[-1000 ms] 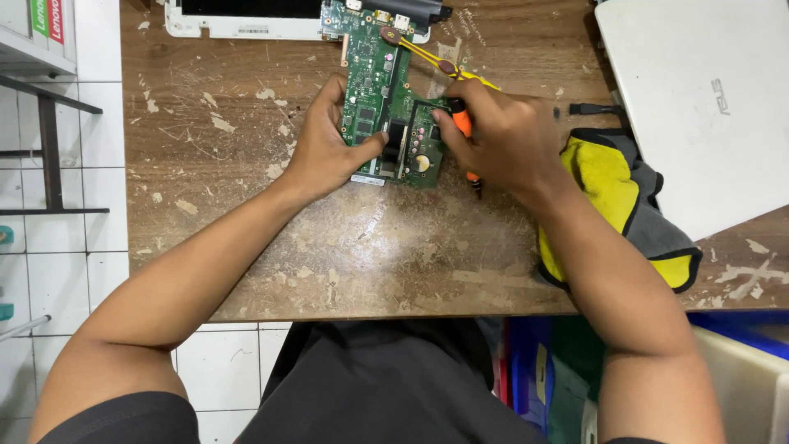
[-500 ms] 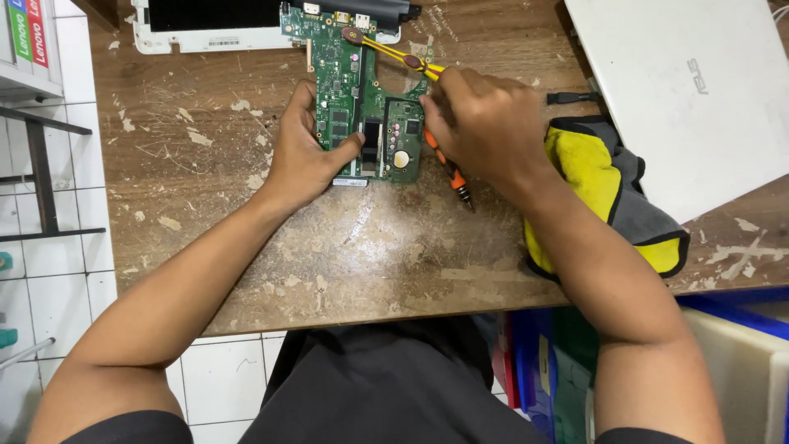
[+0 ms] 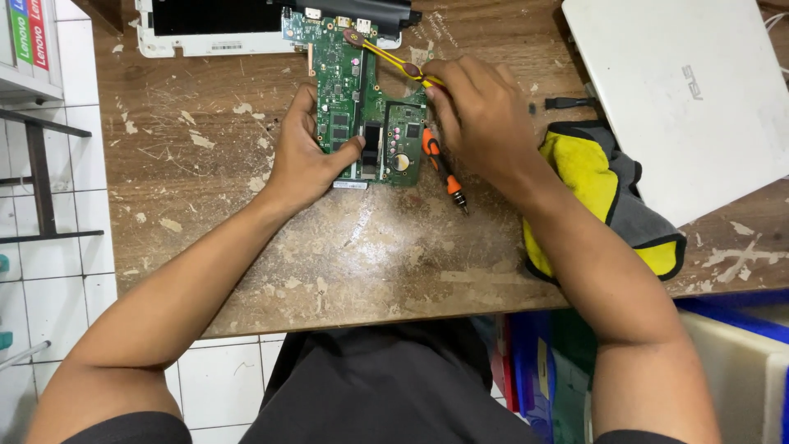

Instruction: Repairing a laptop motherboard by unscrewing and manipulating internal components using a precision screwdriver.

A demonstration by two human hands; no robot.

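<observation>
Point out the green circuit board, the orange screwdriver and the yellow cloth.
green circuit board [image 3: 345, 90], head view, upper bare part.
orange screwdriver [image 3: 440, 168], head view, handle.
yellow cloth [image 3: 583, 173], head view, yellow face.

Circuit board [image 3: 353, 99] on workbench [image 3: 370, 255]; screwdriver [image 3: 442, 168] just right; cloth [image 3: 600, 193], laptop [image 3: 690, 90] further right.
</observation>
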